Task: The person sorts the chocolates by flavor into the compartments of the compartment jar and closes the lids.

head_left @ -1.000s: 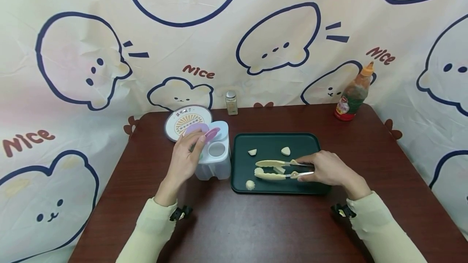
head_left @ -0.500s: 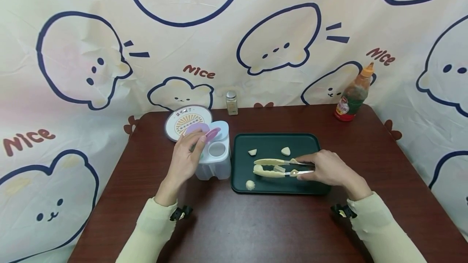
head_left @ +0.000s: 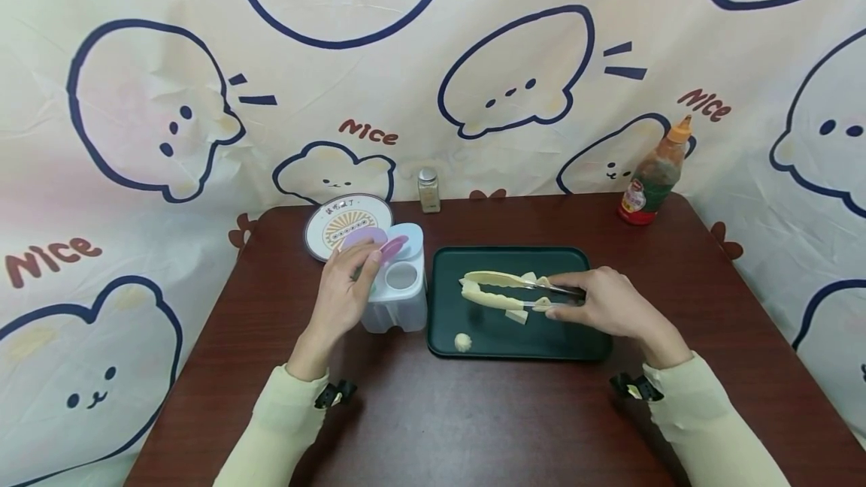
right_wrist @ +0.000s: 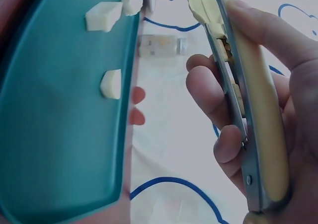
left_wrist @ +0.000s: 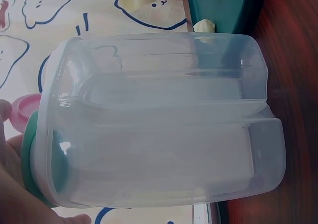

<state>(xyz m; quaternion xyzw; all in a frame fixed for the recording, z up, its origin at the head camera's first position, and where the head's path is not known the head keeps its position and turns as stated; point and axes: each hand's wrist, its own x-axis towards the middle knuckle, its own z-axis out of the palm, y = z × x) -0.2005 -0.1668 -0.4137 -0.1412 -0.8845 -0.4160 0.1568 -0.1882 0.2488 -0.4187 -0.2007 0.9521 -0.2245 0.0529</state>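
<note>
My left hand (head_left: 343,291) pinches a raised pink lid (head_left: 392,249) on a translucent plastic container with compartments (head_left: 395,310). Below that lid, one round opening (head_left: 401,276) is uncovered. In the left wrist view a green lid (left_wrist: 30,157) caps another compartment beside the hand. My right hand (head_left: 612,303) grips pale yellow tongs (head_left: 494,276) across the dark green tray (head_left: 541,348). The tong tips lie close together at the tray's left part, overlapping a small white piece. Other white pieces on the tray are a block (head_left: 517,316), a wedge (right_wrist: 112,84) and a round lump (head_left: 463,342).
A patterned plate (head_left: 318,235) stands behind the container. At the table's back edge are a small shaker jar (head_left: 428,191) and, to the right, a sauce bottle (head_left: 652,175) with an orange cap. A printed cloth (head_left: 406,81) hangs behind the dark wooden table (head_left: 473,419).
The tongs have moved from around the white block toward the tray's back, and their tips have come closer together. The left hand and pink lid have stayed put.
</note>
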